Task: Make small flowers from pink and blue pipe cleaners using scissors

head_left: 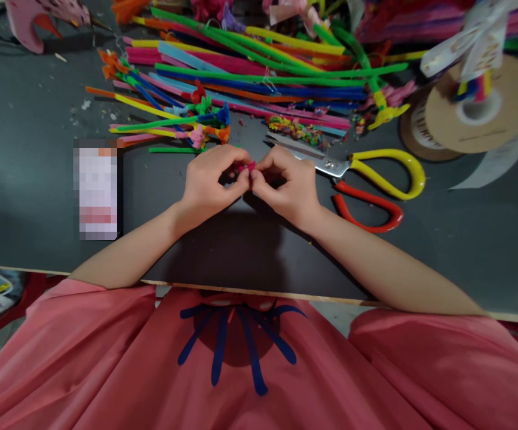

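Note:
Between my fingertips is a small magenta pipe cleaner piece [248, 167], mostly covered by the fingers. My left hand [214, 179] pinches it from one side, and my right hand [288, 185] pinches it from the other. Both hands are close together above the dark table [232, 251]. Just beyond my right hand lie scissors [330, 164] with one yellow and one red handle, their blades partly behind the hand. A short green pipe cleaner [171, 150] lies past my left hand. Small pipe cleaner flowers [198, 134] on stems rest farther back.
Many long coloured pipe cleaners [259, 74] cover the back of the table, with a heap of colourful scraps [297, 130] in front. A ribbon spool [480, 107] is at right. A blurred-out phone [98, 191] lies at left, and a pink glue gun [28, 24] at back left.

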Demonstrator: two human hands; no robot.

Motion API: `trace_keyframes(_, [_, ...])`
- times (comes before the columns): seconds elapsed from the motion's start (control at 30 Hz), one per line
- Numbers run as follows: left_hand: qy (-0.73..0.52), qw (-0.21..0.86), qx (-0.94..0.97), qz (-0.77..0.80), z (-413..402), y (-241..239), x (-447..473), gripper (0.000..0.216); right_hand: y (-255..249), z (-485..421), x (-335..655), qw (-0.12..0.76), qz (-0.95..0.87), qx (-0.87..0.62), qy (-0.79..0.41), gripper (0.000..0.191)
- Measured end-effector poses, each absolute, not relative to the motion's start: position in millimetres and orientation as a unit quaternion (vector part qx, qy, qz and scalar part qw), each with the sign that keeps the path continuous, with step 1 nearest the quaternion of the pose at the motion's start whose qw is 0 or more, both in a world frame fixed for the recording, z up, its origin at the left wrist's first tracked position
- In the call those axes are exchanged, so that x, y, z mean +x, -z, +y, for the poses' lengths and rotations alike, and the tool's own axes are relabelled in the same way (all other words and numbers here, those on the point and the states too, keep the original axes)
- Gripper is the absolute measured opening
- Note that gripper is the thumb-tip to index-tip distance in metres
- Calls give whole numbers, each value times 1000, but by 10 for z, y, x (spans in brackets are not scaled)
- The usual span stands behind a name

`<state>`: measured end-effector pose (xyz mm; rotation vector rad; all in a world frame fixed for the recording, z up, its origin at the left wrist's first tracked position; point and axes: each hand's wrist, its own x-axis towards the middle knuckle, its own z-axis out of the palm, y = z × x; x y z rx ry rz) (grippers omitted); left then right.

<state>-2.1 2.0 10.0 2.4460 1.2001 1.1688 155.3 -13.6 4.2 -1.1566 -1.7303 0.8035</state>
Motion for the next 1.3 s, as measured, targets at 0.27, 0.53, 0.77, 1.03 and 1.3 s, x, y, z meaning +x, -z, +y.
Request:
trace_keyframes(0.27, [-395,117,811,415,5,-112,-15,5,-25,-131,1557,453,-696,-456,-320,13])
trace_keyframes(0.53, [-404,136,803,416,13,-99,-19,8,-11,-128,1564,456,-688,-450,-341,12])
trace_keyframes(0.77, [-426,199,781,411,50,-63,-33,10,25,-88,1559,485,-631,-442,-413,14])
trace_keyframes(1.03, [-439,246,756,419,127,2,-53,13,3,-53,1545,506,-554,-438,-494,24])
trace_keyframes(1.3, [-438,253,751,424,103,-53,-34,6,3,-59,1564,466,-582,-424,-514,15])
